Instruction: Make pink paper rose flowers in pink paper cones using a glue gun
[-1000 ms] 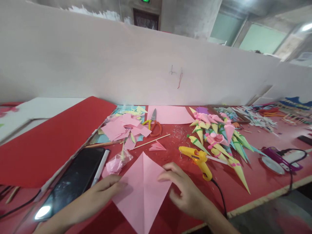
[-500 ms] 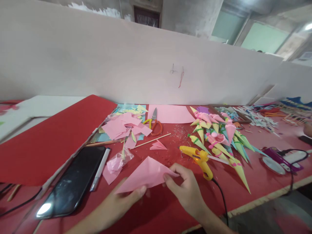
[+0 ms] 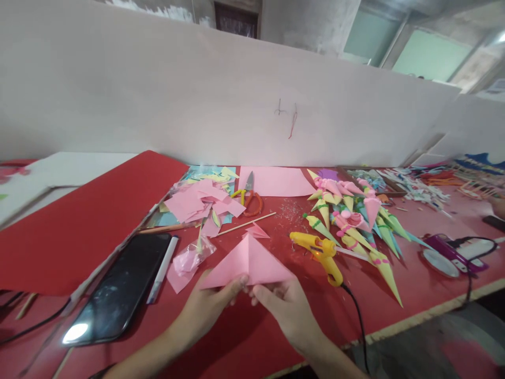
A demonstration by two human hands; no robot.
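Holding paper over red table, partition beyond

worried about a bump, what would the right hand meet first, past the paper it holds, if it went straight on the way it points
Probably the left hand: its thumb lies just ahead of the right hand, at the lower edge of the folded pink paper, though depth is unclear.

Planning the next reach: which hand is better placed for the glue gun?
Probably the right hand: it is nearer the yellow glue gun, which lies to its right. The left hand is farther; both hold the folded pink paper.
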